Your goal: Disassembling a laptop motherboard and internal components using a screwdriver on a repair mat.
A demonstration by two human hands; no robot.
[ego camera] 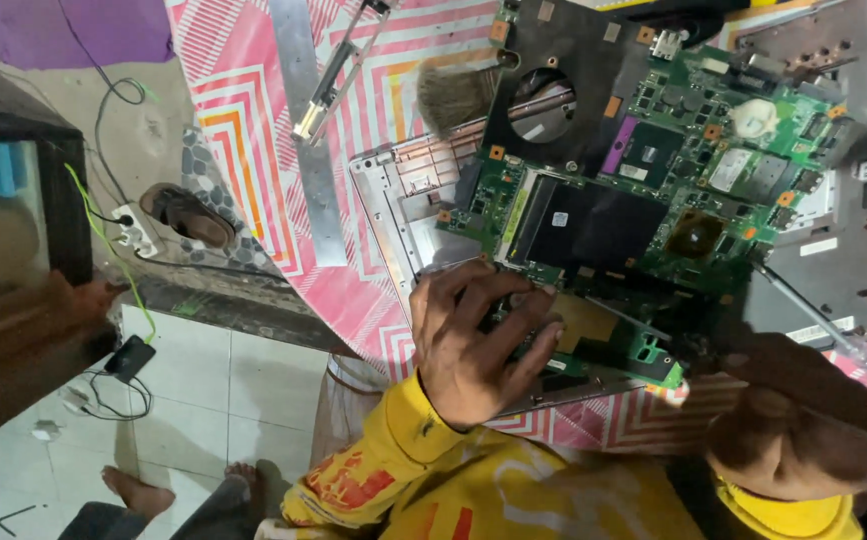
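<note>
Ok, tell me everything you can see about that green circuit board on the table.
The green circuit board lies flat across an opened silver laptop shell on a pink patterned cloth. It carries black chips, orange tabs, a round fan opening and a large black cover. The left hand presses on its near edge; the right hand holds a screwdriver whose tip touches it. A brush lies at its far edge.

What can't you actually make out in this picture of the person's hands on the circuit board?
- Head view: the left hand covers the near edge of the green laptop circuit board.
- The right hand is blurred; its grip on the thin clear-handled screwdriver is unclear.
- Small board components: too small to identify.
</note>
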